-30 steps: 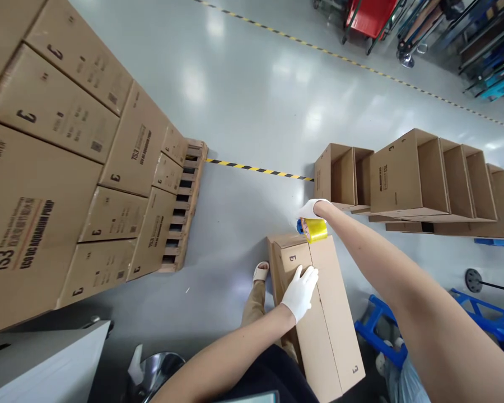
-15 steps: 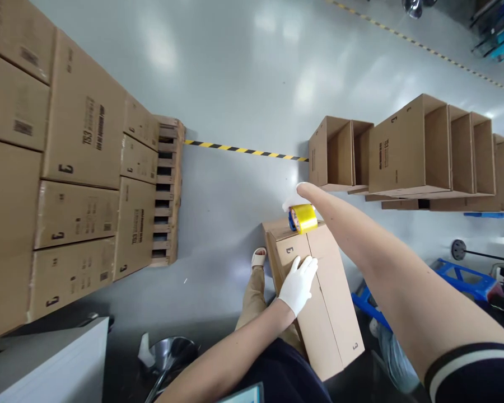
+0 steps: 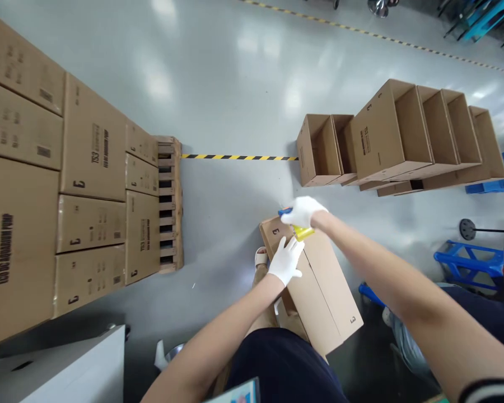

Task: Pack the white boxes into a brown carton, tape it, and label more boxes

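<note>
A long closed cardboard box (image 3: 319,291) rests on my lap, its flap seam running lengthwise. My right hand (image 3: 303,211), in a white glove, grips a blue tape dispenser with a yellow roll (image 3: 301,230) at the far end of the box. My left hand (image 3: 284,261), also gloved, lies flat on the box top just behind the dispenser, fingers spread near the seam. My sandalled foot (image 3: 261,257) shows on the floor left of the box.
Stacked sealed cartons (image 3: 67,184) sit on a wooden pallet (image 3: 170,201) at the left. A row of open cartons (image 3: 403,140) lies on its side at the right. Blue plastic frames (image 3: 470,260) stand right of me. A yellow-black floor line (image 3: 239,157) crosses ahead.
My right hand has pulled the dispenser nearer, onto the box's far end. My left hand slid forward toward it. The box turned slightly and my view shifted.
</note>
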Demonstrator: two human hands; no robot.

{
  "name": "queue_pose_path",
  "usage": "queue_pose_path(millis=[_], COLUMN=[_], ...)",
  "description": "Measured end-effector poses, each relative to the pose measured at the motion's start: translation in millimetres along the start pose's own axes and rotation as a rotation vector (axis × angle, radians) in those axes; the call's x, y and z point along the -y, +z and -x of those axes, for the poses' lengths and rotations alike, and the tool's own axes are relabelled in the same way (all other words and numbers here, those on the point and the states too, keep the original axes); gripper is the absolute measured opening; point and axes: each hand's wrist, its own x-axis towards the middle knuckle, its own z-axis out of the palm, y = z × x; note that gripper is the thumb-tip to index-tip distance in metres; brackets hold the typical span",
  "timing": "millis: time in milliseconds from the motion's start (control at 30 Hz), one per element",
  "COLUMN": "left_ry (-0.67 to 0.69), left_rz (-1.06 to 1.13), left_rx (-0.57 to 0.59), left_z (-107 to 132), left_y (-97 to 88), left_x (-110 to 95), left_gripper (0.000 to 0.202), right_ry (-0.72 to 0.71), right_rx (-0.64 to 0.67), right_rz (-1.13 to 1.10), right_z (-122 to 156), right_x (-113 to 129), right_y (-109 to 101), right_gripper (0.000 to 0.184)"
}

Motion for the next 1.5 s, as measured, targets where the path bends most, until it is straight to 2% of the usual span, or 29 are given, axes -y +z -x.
queue_pose_path(millis=[33,100,133,167,267,333,400,467,533,600,667,767,833,933,1033,1100,1133,1200,1267,1300,1400,1433,1500], left_ry=[-0.013,-0.059,-0.083,-0.106,-0.167,-0.215,-0.303,-0.376,-0.405,-0.404,-0.388,-0.366,-0.363,-0.361,-0.435,-0.502,-0.499,-0.445,-0.409,-0.411,-0.476,-0.524,-0.655], left_rz=[-0.043,-0.137,-0.178,-0.211,-0.303,-0.328,-0.299,-0.231,-0.182,-0.18,-0.205,-0.231,-0.233,-0.236,-0.265,-0.293,-0.314,-0.387,-0.41,-0.402,-0.193,-0.078,0.101], left_rx=[0.04,0.1,0.092,0.067,-0.003,-0.014,-0.008,0.026,0.076,0.098,0.09,0.075,0.074,0.055,-0.034,-0.095,-0.098,-0.037,0.062,0.046,-0.138,-0.154,-0.143], left_z=[0,0,0,1,6,9,10,10,9,9,10,10,8,7,21,38,44,47,29,11,-60,-84,-124], left_y=[1.3,6.7,10.2,13.6,21.9,25.4,27.9,29.9,31.3,32.2,32.8,33.6,35.6,46.0,63.1,68.8,67.2,52.9,24.6,7.4,-38.1,-46.5,-49.8], left_x=[-5,-14,-19,-23,-36,-43,-47,-50,-52,-54,-57,-55,-50,-43,-52,-67,-74,-81,-72,-62,-16,1,26], left_gripper=[0.112,0.111,0.111,0.113,0.12,0.117,0.114,0.112,0.112,0.111,0.108,0.105,0.106,0.111,0.118,0.112,0.103,0.085,0.053,0.047,0.06,0.067,0.08], right_ry=[-0.038,-0.046,-0.027,-0.01,0.001,-0.043,-0.07,-0.071,-0.048,-0.021,-0.009,0.012,0.038,0.098,0.133,0.146,0.153,0.158,0.158,0.139,0.112,0.117,0.141], right_rx=[-0.133,-0.337,-0.322,-0.322,-0.417,-0.52,-0.545,-0.498,-0.456,-0.449,-0.46,-0.447,-0.404,-0.298,-0.28,-0.266,-0.255,-0.275,-0.379,-0.447,-0.541,-0.553,-0.553], right_rz=[0.0,-0.055,-0.072,-0.074,-0.047,0.02,0.067,0.069,0.068,0.068,0.06,0.027,0.013,-0.008,-0.018,-0.06,-0.079,-0.089,-0.075,-0.086,-0.065,-0.056,-0.052], right_z=[41,126,168,209,322,392,456,510,551,576,587,581,563,516,466,445,439,435,435,435,435,437,440], right_x=[-17,-55,-76,-98,-158,-190,-213,-228,-238,-242,-245,-249,-255,-269,-280,-283,-284,-283,-284,-284,-283,-281,-276], right_y=[26,89,125,162,268,325,369,402,426,443,453,468,483,518,552,565,567,569,570,571,576,577,580], right_gripper=[0.033,0.056,0.076,0.083,0.083,0.081,0.076,0.069,0.064,0.062,0.06,0.059,0.062,0.067,0.073,0.073,0.071,0.068,0.064,0.062,0.056,0.056,0.056])
